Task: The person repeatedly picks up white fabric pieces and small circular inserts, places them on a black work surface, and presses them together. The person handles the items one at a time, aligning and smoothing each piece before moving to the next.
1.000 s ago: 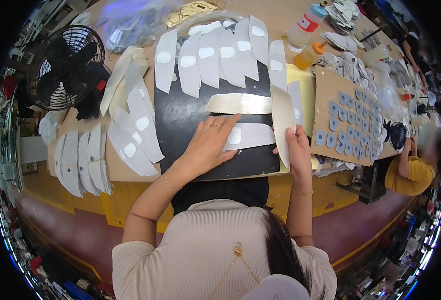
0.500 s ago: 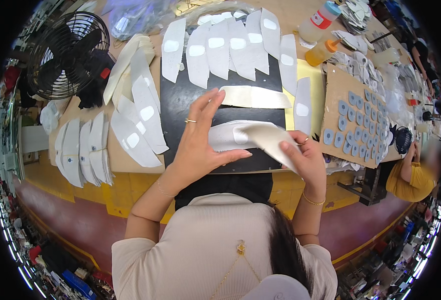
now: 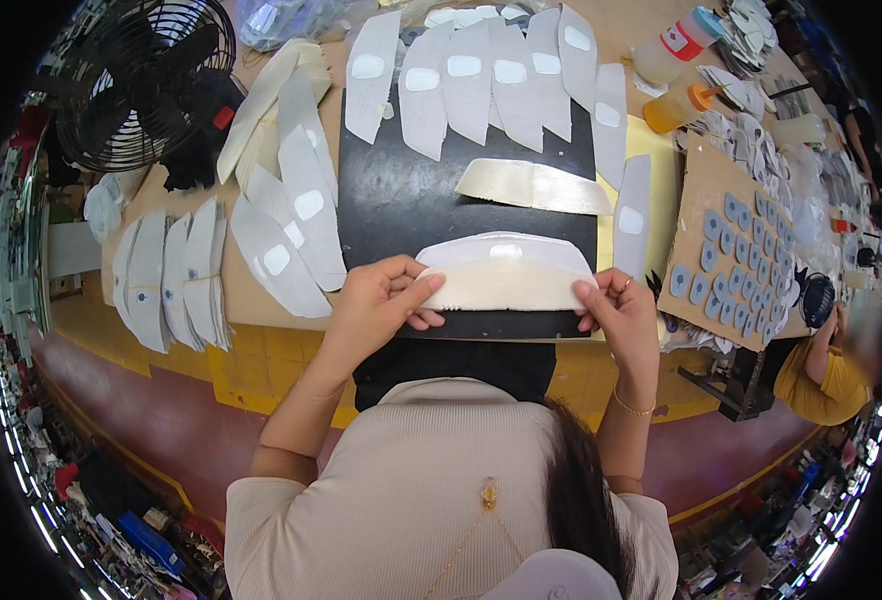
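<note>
Both of my hands stretch a curved cream fabric piece (image 3: 506, 286) between them, near the front of a black mat (image 3: 391, 205). My left hand (image 3: 383, 298) pinches its left end between thumb and fingers, while my right hand (image 3: 618, 312) pinches the right end. Directly behind it lies a white curved piece (image 3: 551, 245) with a bright white patch, partly covered by the cream one. Farther back on the mat rests another cream piece (image 3: 536, 186). Several light grey-white pieces (image 3: 468, 98) with white patches overlap along the mat's far edge.
A black fan (image 3: 146, 85) stands at the far left, above tied bundles of pieces (image 3: 148, 285). At the right are a blue-capped bottle (image 3: 673, 48), an orange-tipped glue bottle (image 3: 673, 108) and cardboard (image 3: 696, 180) carrying small blue-grey pieces. A person in yellow (image 3: 811, 375) sits beyond.
The cream piece, held only by my right hand before, has swung flat over the white piece. My left hand has come down and closed on its left end.
</note>
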Demonstrator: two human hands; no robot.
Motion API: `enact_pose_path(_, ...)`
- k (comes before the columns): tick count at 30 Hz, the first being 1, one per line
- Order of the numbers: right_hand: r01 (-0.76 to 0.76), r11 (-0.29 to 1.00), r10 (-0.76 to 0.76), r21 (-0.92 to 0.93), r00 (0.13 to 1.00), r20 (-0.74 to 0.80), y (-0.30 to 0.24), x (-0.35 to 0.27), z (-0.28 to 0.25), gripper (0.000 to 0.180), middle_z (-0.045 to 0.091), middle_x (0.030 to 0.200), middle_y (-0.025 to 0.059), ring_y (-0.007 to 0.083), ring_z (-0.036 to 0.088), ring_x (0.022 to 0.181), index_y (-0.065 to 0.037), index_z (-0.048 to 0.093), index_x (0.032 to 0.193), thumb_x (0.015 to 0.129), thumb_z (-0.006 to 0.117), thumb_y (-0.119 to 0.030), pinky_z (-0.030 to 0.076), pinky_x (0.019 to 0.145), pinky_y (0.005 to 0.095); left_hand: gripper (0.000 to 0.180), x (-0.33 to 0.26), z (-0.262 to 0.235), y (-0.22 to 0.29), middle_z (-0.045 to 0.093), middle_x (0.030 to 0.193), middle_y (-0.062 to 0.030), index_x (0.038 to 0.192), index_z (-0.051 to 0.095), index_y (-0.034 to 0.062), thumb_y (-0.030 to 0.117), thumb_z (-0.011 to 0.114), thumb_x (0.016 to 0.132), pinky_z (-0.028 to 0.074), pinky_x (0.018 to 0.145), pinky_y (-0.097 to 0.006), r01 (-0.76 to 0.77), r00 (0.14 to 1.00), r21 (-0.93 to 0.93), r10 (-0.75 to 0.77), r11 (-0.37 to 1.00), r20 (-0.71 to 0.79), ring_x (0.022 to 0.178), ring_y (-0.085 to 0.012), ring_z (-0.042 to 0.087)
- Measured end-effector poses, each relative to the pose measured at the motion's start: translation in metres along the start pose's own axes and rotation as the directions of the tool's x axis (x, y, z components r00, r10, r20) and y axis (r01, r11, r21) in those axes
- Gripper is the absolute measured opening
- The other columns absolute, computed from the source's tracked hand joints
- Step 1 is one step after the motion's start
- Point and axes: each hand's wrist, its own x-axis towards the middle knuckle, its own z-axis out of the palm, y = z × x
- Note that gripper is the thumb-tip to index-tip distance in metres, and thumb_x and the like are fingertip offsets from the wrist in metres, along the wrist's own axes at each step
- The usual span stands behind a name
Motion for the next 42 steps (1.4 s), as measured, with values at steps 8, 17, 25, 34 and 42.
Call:
enact_pose_path(8, 0.032, 0.994, -0.039, -0.103, 0.997, -0.065, 0.007, 0.022, 0.004, 0.025, 0.062, 0.067, 0.0016, 0.0046, 0.054, 0.056, 0.002, 0.066, 0.083, 0.089, 0.074, -0.021, 0.045, 0.051, 0.019, 0.025, 0.023, 0.0, 0.0, 0.068, 0.069, -0.0084, 0.087, 0.067, -0.0036, 0.021, 0.07, 0.092, 0.05, 0.05, -0.019, 0.042, 0.998, 0.208, -0.029, 0.977, -0.063, 0.056, -0.0105, 0.066)
enact_pose_path(17, 0.007, 0.99, -0.018, -0.142, 0.997, -0.072, 0.005, 0.026, 0.005, 0.027, 0.063, 0.066, 0.0022, 0.0049, 0.056, 0.058, 0.003, 0.066, 0.083, 0.088, 0.075, -0.022, 0.047, 0.051, 0.0198, 0.024, 0.025, -0.001, -0.006, 0.067, 0.067, -0.0082, 0.085, 0.065, -0.003, 0.019, 0.07, 0.092, 0.05, 0.049, -0.019, 0.028, 0.998, 0.178, -0.018, 0.984, -0.057, 0.054, -0.0104, 0.065)
enact_pose_path(25, 0.001, 0.981, -0.019, -0.192, 0.995, -0.096, 0.008, 0.031, 0.007, 0.028, 0.062, 0.064, 0.002, 0.0049, 0.056, 0.055, 0.003, 0.066, 0.083, 0.088, 0.075, -0.024, 0.046, 0.05, 0.0199, 0.022, 0.026, 0.0, -0.008, 0.067, 0.067, -0.0081, 0.084, 0.064, -0.002, 0.018, 0.069, 0.092, 0.05, 0.049, -0.02, 0.0, 0.998, 0.192, 0.013, 0.981, -0.067, 0.054, -0.0102, 0.065)
enact_pose_path(34, -0.004, 0.971, -0.022, -0.238, 0.994, -0.108, 0.009, 0.03, 0.007, 0.029, 0.062, 0.061, 0.0022, 0.0053, 0.054, 0.051, 0.002, 0.067, 0.082, 0.087, 0.075, -0.025, 0.044, 0.049, 0.0207, 0.023, 0.026, 0.001, -0.009, 0.067, 0.067, -0.0073, 0.084, 0.064, -0.0017, 0.02, 0.07, 0.092, 0.05, 0.049, -0.019, -0.004, 0.997, 0.249, 0.022, 0.969, -0.073, 0.054, -0.0095, 0.064)
enact_pose_path(42, 0.009, 0.969, -0.038, -0.248, 0.993, -0.112, 0.012, 0.032, 0.007, 0.028, 0.062, 0.061, 0.0023, 0.0053, 0.054, 0.052, 0.003, 0.067, 0.083, 0.087, 0.075, -0.024, 0.044, 0.049, 0.0208, 0.025, 0.025, 0.003, -0.008, 0.067, 0.066, -0.0067, 0.084, 0.065, -0.0023, 0.02, 0.07, 0.092, 0.05, 0.049, -0.02, -0.025, 0.996, 0.265, 0.047, 0.964, -0.078, 0.054, -0.0091, 0.063)
